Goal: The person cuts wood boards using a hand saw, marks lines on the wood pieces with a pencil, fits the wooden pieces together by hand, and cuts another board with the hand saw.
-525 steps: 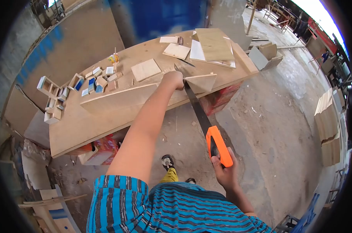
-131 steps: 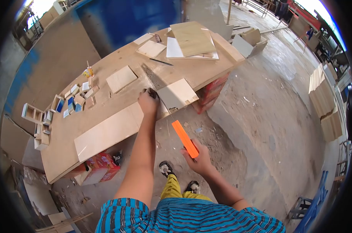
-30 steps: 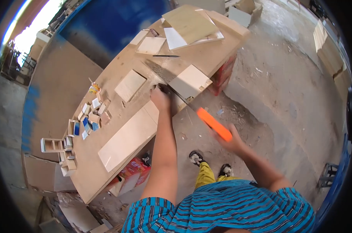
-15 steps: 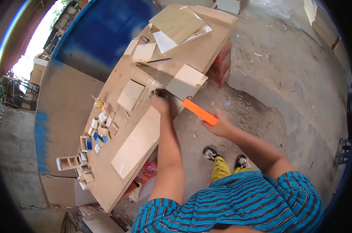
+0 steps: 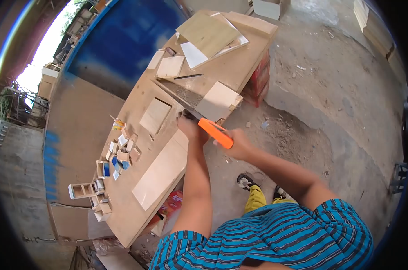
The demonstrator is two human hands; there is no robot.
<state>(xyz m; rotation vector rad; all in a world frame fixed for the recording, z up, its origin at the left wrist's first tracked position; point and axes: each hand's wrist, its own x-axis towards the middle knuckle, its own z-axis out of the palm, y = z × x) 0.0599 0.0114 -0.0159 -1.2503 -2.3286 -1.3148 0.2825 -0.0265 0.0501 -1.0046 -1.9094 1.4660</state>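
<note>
My right hand [image 5: 237, 144] is wrapped round the orange handle of a handsaw [image 5: 215, 132]. Its thin blade runs up and left across the workbench [image 5: 123, 202], beside a pale board [image 5: 219, 101] lying at the bench edge. My left hand [image 5: 190, 126] is close to the blade's handle end, fingers curled down at the upper end of a long pale board [image 5: 161, 171]. The fingertips are dark and in shadow, so what they grip is unclear. A smaller square board [image 5: 155, 116] lies just left of that hand.
Small wood blocks [image 5: 121, 155] and little box frames [image 5: 82, 191] crowd the bench's left edge. Farther up lie a dark pencil-like stick [image 5: 188, 76], a square panel [image 5: 170, 66] and stacked sheets [image 5: 208, 33]. A red crate [image 5: 260, 81] stands below the bench.
My right hand has pushed the saw up and left, so the orange handle is now nearer my left hand. More blade shows beyond the left hand, which stays at nearly the same spot.
</note>
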